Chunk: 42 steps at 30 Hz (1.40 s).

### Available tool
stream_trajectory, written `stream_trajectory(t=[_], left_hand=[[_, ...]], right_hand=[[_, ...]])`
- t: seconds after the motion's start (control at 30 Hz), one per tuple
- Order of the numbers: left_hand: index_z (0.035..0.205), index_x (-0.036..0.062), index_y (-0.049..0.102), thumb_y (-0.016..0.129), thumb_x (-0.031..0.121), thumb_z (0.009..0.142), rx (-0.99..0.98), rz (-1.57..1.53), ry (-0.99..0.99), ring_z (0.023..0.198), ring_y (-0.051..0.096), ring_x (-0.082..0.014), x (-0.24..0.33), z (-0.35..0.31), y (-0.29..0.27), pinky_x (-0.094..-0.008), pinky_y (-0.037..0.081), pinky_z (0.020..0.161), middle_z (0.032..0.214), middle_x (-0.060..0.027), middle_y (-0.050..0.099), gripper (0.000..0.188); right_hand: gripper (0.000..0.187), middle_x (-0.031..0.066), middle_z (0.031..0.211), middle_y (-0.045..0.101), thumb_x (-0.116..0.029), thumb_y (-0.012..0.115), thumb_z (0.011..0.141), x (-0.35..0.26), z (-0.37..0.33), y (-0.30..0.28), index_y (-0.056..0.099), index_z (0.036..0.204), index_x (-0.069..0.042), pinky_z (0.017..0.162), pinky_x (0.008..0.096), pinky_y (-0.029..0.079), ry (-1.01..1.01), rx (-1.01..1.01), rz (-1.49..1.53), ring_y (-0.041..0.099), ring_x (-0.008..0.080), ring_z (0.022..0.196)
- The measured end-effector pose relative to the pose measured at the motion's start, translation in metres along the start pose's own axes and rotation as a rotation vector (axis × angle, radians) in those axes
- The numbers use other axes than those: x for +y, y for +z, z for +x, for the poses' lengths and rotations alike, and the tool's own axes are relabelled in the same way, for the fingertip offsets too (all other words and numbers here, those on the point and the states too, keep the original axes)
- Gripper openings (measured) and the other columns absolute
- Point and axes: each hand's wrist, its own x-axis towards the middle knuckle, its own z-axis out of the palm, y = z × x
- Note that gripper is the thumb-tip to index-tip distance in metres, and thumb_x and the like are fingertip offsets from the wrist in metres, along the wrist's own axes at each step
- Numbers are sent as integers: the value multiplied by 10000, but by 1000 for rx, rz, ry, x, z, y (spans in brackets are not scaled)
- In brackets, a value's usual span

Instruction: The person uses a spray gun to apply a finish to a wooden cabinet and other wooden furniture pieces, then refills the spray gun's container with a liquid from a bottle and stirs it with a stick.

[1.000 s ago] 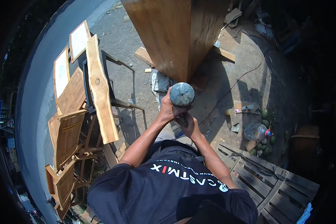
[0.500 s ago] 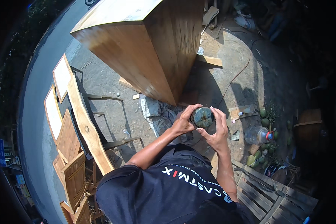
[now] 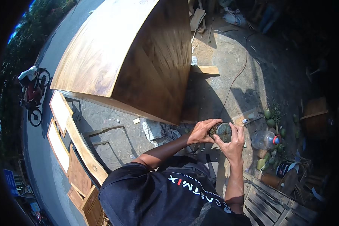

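A round, jar-like container [image 3: 225,132] with a stained grey-green top is held up in front of my body between both hands. My left hand [image 3: 204,132] wraps its left side, fingers curled over the far edge. On the other side, my right hand [image 3: 232,144] grips it with the thumb at the near edge and the fingers along the right. What is inside the container cannot be made out. Beyond my hands stands a large, glossy brown wooden cabinet or box [image 3: 150,75], its pale top catching the sun.
A pale wooden plank [image 3: 88,148] and framed panels [image 3: 59,145] line the left. A motorcycle [image 3: 34,94] is on the road. To the right are a clear plastic jug [image 3: 263,140], green coconut-like fruit [image 3: 270,122] and a slatted wooden bench [image 3: 267,201]. A red cord [image 3: 237,75] crosses the ground.
Both hands have moved right and slightly nearer with the container, which is now tilted so its side shows. The view has shifted, showing more of the cabinet's top, and a motorcycle has come into view.
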Motion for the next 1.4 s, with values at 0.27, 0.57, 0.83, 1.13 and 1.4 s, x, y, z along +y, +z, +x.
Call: stream_trajectory(t=[0.27, 0.57, 0.83, 1.13, 1.4], left_hand=[[1428, 14, 583, 994, 250, 633, -136, -110, -85, 1196, 724, -345, -19, 75, 36, -407, 580, 999, 1275, -216, 725, 926], [1634, 113, 376, 955, 140, 619, -456, -176, -96, 1163, 740, -278, -53, 251, 74, -421, 593, 1025, 1242, -176, 752, 1169], [1698, 201, -79, 1004, 137, 580, -1097, -67, -97, 1268, 660, -428, -72, 467, 181, -500, 544, 1094, 1342, -233, 691, 1558], [1587, 124, 304, 1019, 235, 638, -1290, -138, 37, 1326, 636, -333, -78, 654, 258, -453, 537, 1091, 1463, -179, 584, 1193], [1555, 125, 315, 1019, 181, 641, -1324, -8, 186, 1136, 721, -229, -164, 830, 365, -388, 601, 997, 1260, -116, 713, 1155]], right_hand=[[780, 168, 1160, 611, -289, 970, 645, 66, 36, -22, 677, 1285, 47, 910, 440, 553, -9, -28, 78, 656, 342, 1045], [650, 97, 1258, 673, -291, 800, 888, 207, 68, -69, 564, 1416, 5, 1036, 316, 489, 638, 483, 1046, 629, 165, 1170], [672, 141, 1302, 693, -290, 830, 924, 391, 139, -112, 535, 1458, -10, 1107, 372, 459, 714, 192, 1203, 624, 203, 1247], [553, 101, 1320, 687, -483, 569, 1089, 498, 145, -93, 591, 1429, -47, 1094, 413, 493, 1167, 823, 1372, 662, 231, 1244], [339, 127, 996, 785, -321, 747, 1002, 570, 110, 47, 735, 1135, -9, 823, 329, 604, 1751, 1226, 711, 757, 182, 916]])
